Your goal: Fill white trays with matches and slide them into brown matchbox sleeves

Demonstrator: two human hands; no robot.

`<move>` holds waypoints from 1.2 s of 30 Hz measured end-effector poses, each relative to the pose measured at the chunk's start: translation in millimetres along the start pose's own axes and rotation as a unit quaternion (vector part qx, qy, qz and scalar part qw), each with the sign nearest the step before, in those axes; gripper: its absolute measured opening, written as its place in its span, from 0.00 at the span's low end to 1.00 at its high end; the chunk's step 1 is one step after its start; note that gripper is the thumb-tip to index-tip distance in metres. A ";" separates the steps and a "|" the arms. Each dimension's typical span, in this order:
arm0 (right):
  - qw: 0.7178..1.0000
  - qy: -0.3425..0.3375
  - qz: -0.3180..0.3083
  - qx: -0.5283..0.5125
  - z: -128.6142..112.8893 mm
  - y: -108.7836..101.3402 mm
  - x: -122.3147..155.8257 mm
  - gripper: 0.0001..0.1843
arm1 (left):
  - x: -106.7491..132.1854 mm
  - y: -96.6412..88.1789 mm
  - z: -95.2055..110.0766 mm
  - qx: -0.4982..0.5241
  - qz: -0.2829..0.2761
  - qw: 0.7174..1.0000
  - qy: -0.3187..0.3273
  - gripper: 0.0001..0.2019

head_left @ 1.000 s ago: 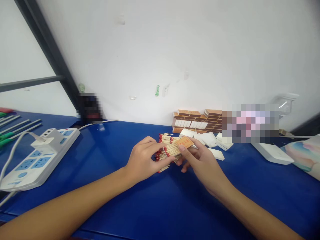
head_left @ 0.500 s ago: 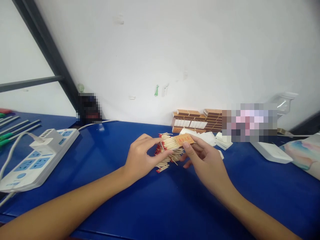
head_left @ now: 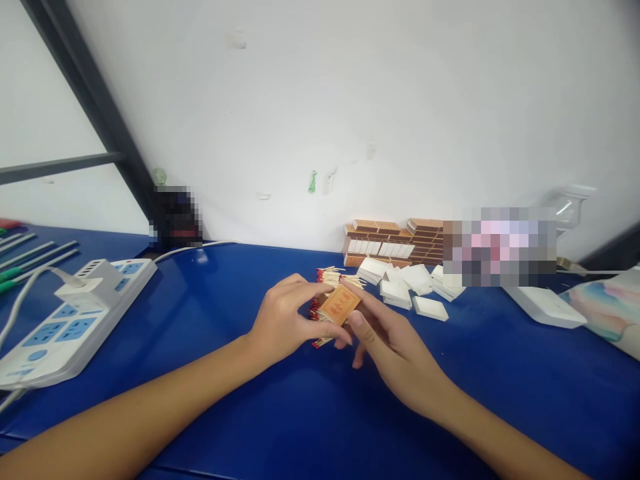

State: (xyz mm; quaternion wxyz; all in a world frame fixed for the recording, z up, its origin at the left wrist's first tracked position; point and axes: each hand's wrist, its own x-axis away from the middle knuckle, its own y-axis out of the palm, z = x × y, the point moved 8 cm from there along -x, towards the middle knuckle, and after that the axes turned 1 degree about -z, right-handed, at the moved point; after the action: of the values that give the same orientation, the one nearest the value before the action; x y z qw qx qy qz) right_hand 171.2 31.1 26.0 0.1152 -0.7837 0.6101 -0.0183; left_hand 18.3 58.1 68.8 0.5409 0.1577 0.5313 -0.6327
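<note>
The matchbox [head_left: 341,304] now sits lower and further left than before, over the loose matches [head_left: 330,274]; the left hand [head_left: 283,321] and right hand [head_left: 387,337] pinch it from both sides

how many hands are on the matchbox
2. The left hand pinches the matchbox from the left, the right hand from the right, over the matches. No other hands show.

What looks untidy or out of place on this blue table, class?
Loose red-tipped matches lie in a jumbled heap on the table, under the matchbox held by the left hand and right hand. White trays lie scattered, unlike the neatly stacked boxes behind them.
</note>
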 end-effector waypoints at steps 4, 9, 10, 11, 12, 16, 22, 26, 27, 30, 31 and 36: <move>1.000 0.009 -0.016 0.020 2.7 2.2 2.0 0.37 | -0.7 -1.6 0.0 0.014 0.009 1.000 0.002 0.26; 0.996 0.015 -0.014 0.090 4.6 -1.7 1.5 0.39 | -0.9 1.9 -1.8 -0.017 -0.011 1.000 0.008 0.22; 0.992 0.008 -0.001 0.126 3.3 -5.5 0.6 0.39 | -2.2 3.5 -3.8 -0.031 -0.028 0.999 0.006 0.20; 0.987 -0.003 0.013 0.162 1.2 -9.8 -0.4 0.39 | -4.2 4.4 -6.4 -0.047 -0.047 0.998 0.003 0.19; 0.981 -0.016 0.029 0.192 -1.3 -14.3 -1.2 0.38 | -7.1 4.4 -9.6 -0.061 -0.068 0.996 0.000 0.18; 0.967 -0.046 0.073 0.240 -8.0 -26.5 -1.1 0.34 | -27.1 -9.2 -32.2 -0.129 -0.115 0.984 -0.040 0.18; 0.951 -0.099 0.073 0.284 -21.5 -18.2 8.9 0.27 | -53.6 -11.1 -95.9 -0.197 -0.229 0.945 -0.127 0.16; 0.944 -0.116 0.061 0.304 -22.8 -13.5 8.2 0.23 | -62.4 1.5 -131.4 -0.214 -0.248 0.931 -0.160 0.14; 0.942 -0.117 0.061 0.309 -22.5 -13.7 7.1 0.22 | -63.8 6.6 -136.5 -0.215 -0.252 0.929 -0.164 0.14; 0.940 -0.119 0.057 0.316 -21.4 -14.7 4.3 0.20 | -68.0 23.7 -143.7 -0.209 -0.258 0.927 -0.172 0.13; 0.940 -0.119 0.052 0.314 -21.0 -14.5 3.9 0.19 | -69.6 29.8 -144.2 -0.206 -0.258 0.928 -0.174 0.12; 0.940 -0.126 0.035 0.314 -20.0 -13.0 3.6 0.17 | -80.1 61.9 -141.4 -0.186 -0.235 0.938 -0.177 0.17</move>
State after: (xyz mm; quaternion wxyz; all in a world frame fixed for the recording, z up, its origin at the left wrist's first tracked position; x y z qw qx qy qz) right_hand 181.0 27.4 47.8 0.4320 -0.6819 0.5806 -0.1061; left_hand 47.3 228.0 45.2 0.4820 -0.1893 0.5572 -0.6491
